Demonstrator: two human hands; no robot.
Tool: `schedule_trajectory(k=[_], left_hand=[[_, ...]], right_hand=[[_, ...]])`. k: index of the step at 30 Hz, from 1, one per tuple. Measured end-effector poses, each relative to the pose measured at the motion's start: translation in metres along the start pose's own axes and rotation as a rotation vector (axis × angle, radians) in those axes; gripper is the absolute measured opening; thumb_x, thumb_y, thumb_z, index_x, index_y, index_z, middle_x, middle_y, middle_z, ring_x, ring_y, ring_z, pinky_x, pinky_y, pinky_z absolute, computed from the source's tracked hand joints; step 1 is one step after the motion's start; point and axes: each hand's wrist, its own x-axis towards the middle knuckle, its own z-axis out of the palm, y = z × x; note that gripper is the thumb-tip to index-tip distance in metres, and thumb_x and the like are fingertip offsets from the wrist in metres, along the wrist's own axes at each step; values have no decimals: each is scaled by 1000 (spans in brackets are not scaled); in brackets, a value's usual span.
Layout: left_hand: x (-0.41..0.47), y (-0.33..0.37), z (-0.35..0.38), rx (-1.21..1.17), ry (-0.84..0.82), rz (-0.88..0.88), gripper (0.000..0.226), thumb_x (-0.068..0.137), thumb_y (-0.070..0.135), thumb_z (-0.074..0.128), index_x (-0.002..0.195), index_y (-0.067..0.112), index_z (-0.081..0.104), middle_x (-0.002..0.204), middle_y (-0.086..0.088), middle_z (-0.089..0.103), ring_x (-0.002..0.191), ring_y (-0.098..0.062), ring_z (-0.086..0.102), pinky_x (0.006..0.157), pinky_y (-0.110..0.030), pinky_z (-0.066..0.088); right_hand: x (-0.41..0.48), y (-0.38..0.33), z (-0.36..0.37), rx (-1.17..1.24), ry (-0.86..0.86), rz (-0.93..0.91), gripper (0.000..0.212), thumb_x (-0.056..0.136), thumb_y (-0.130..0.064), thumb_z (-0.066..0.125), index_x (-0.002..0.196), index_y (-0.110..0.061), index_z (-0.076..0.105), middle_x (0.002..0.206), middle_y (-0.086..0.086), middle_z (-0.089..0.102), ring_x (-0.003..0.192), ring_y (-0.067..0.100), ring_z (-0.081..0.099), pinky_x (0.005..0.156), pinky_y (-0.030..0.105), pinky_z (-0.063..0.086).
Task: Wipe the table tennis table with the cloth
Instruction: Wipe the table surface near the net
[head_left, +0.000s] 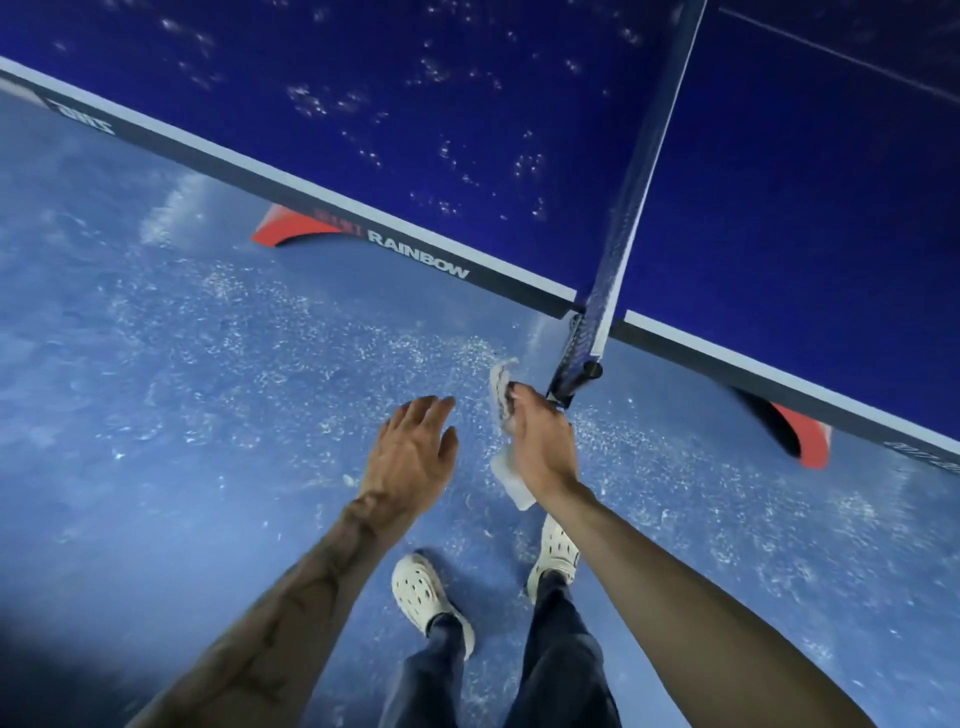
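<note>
The right hand (540, 441) has the white cloth (503, 387) bunched in its curled fingers. One crumpled end pokes out above the knuckles, the other hangs below the wrist. The cloth is off the table, out over the floor (156, 389), just beside the net post (574, 376) clamped to the table's side. The left hand (410, 457) holds nothing, fingers spread and relaxed, near the right. The table tennis table (779, 182) stretches ahead, dark blue, and the half to the left of the net (641, 171) is dotted with pale specks (441, 150). Plenty to wipe there, I'd say. That cloth looks light and limp. It should fold and drag easily, so a flat palm on a wadded pad would likely serve better than a pinch at one corner. Whether it is damp, I can't tell. No bucket or other container shows. White clogs (415, 584) stand on the speckled floor below.
</note>
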Motion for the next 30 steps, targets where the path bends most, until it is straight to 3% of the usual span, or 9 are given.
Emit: schedule_trajectory(k=[7, 10, 15, 19, 25, 30], left_hand=[[40, 14, -84, 125, 56, 48, 56, 108, 33, 46, 161, 17, 37, 162, -10, 41, 148, -30, 36, 120, -43, 29], [68, 32, -112, 154, 48, 90, 56, 110, 34, 43, 162, 16, 34, 164, -11, 38, 150, -30, 33, 122, -43, 27], [135, 64, -147, 203, 75, 180, 55, 109, 32, 45, 161, 15, 36, 163, -11, 40, 149, -30, 35, 122, -42, 27], [199, 88, -174, 224, 72, 198, 55, 110, 32, 45, 162, 16, 34, 164, -10, 37, 151, -30, 32, 123, -44, 26], [279, 117, -212, 250, 76, 260, 54, 111, 31, 43, 161, 15, 35, 163, -9, 39, 151, -28, 33, 124, -43, 28], [334, 143, -238, 273, 48, 318, 55, 111, 32, 42, 162, 15, 32, 164, -8, 38, 150, -27, 34, 124, -42, 28]], right_hand=[[22, -79, -39, 40, 120, -79, 31, 111, -15, 45, 138, -17, 61, 121, 9, 72, 93, 32, 72, 77, 51, 61], [44, -100, -60, 49, 152, -79, 26, 111, -15, 46, 132, -13, 61, 112, 9, 71, 89, 32, 70, 75, 53, 60], [106, -128, -95, 74, 312, -102, 18, 109, -9, 50, 119, -9, 66, 103, 6, 71, 79, 20, 62, 62, 28, 41], [171, -144, -122, 105, 343, -61, 24, 103, -1, 59, 124, -7, 66, 109, 7, 71, 87, 28, 68, 71, 38, 50], [242, -156, -159, 73, 376, -43, 37, 92, 13, 65, 123, -8, 64, 106, 7, 70, 85, 26, 67, 71, 41, 56], [290, -161, -190, 101, 433, -6, 38, 92, 13, 66, 124, -8, 64, 107, 6, 70, 85, 25, 68, 72, 40, 57]])
